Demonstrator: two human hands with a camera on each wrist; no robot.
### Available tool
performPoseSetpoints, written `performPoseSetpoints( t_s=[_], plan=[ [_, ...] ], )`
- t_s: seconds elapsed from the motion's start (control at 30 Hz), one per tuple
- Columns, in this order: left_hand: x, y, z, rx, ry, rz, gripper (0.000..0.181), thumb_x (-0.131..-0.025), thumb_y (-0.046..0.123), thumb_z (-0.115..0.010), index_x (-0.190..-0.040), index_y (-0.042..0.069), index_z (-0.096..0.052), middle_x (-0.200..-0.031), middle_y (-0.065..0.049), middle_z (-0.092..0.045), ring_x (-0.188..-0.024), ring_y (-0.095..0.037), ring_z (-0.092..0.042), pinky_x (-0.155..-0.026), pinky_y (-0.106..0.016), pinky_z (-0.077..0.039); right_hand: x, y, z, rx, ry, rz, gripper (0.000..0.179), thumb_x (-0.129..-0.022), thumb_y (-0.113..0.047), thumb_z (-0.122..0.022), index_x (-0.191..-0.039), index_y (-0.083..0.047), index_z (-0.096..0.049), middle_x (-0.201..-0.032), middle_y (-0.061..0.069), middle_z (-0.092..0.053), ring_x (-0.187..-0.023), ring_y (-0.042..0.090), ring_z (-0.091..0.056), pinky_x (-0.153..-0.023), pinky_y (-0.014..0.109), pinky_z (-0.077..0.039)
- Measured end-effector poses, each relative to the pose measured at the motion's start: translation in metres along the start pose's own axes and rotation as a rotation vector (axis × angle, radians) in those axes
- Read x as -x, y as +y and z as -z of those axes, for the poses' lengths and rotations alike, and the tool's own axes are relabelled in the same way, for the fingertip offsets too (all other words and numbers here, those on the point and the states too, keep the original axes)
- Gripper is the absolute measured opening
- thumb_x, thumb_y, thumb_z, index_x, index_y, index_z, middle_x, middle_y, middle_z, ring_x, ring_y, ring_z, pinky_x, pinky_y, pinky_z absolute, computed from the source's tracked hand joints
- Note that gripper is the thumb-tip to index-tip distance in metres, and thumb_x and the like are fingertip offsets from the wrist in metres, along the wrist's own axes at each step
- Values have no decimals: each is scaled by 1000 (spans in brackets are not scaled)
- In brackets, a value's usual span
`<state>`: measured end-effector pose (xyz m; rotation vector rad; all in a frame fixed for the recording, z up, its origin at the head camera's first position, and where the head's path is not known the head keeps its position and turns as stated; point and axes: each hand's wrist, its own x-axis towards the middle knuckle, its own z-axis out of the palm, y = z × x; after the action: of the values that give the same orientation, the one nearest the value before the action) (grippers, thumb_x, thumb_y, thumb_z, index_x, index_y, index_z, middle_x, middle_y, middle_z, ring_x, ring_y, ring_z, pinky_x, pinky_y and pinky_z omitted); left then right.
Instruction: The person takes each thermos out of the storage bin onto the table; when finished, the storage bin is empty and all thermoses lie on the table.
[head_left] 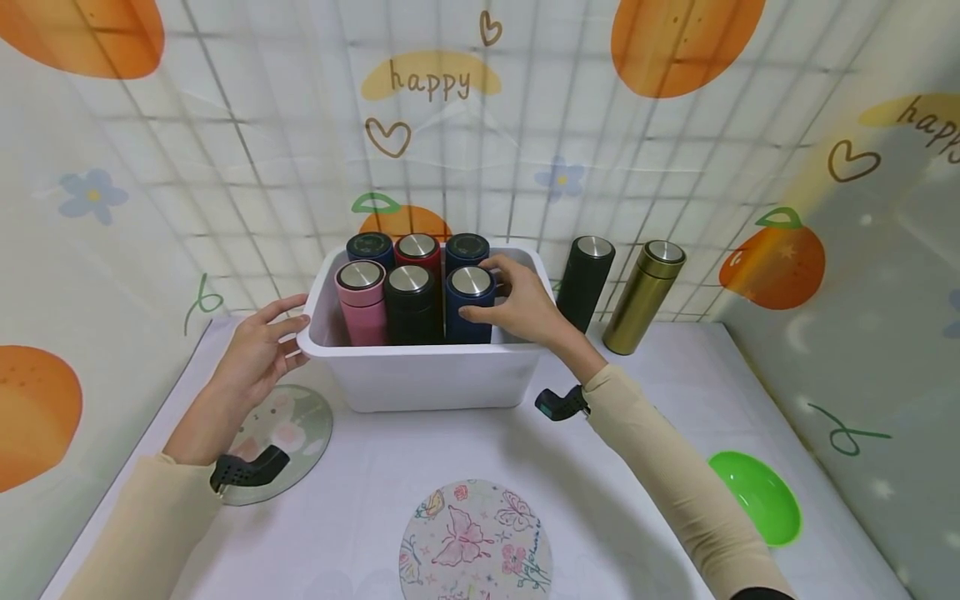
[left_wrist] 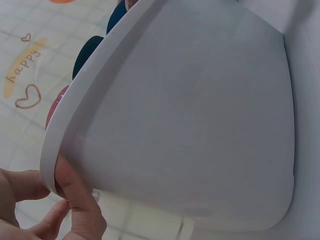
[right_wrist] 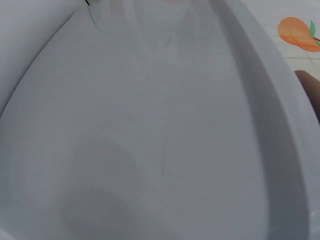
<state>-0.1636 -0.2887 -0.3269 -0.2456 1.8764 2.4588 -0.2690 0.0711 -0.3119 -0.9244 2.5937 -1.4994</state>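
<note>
A white plastic bin (head_left: 442, 379) stands on the table with several vacuum flasks upright inside. My left hand (head_left: 258, 350) pinches the bin's left rim; in the left wrist view a finger (left_wrist: 77, 187) lies under its lip. Reaching over the front right, my right hand (head_left: 525, 304) grips the navy flask (head_left: 468, 321) near its silver lid, thumb in front. A black flask (head_left: 412, 317) and a pink flask (head_left: 363, 317) stand to its left. Behind them are a red flask (head_left: 418, 247) and two dark blue ones. The bin's wall fills the right wrist view, hiding most of that hand.
A black flask (head_left: 588, 279) and a gold flask (head_left: 645, 296) stand on the table right of the bin. A green bowl (head_left: 757, 500) lies at the right. One round mat (head_left: 311, 442) lies beneath the left forearm, another with butterflies (head_left: 476, 546) in front.
</note>
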Motion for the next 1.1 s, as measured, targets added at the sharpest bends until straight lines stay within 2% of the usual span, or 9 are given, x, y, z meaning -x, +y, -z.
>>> performPoseSetpoints(
  t_s=[0.13,0.5,0.7,1.1],
  plan=[
    [0,-1,0,14,-1,-4,53,-98,13,-66,-145,10,-41,-125,-7,-49,-88,-15,-65,-68,-26,-55,1,-2,0,-21,-7,-8,63,-79,-30,-85,-128,-8,-52,-112,5,-67,-102,18,-64,-85,39,-53],
    [-2,-7,-2,6,-9,-2,52,-98,13,-66,-144,9,-42,-122,-6,-53,-85,-15,-66,-67,-25,-54,9,2,1,-21,-11,3,65,-79,-32,-86,-133,-14,-54,-116,1,-65,-106,18,-63,-87,41,-52],
    [-1,-5,-1,-7,-4,0,54,-99,14,-65,-146,10,-40,-125,-6,-50,-87,-15,-65,-68,-26,-55,10,1,1,-19,2,13,65,-78,-33,-87,-132,-15,-56,-113,0,-67,-103,16,-64,-87,41,-52],
    [-2,-1,1,-6,6,2,52,-99,13,-65,-145,11,-41,-125,-5,-50,-87,-15,-65,-68,-27,-55,18,-18,11,-68,51,34,68,-77,-34,-88,-134,-19,-54,-113,-3,-69,-102,14,-65,-87,41,-52]
  ],
)
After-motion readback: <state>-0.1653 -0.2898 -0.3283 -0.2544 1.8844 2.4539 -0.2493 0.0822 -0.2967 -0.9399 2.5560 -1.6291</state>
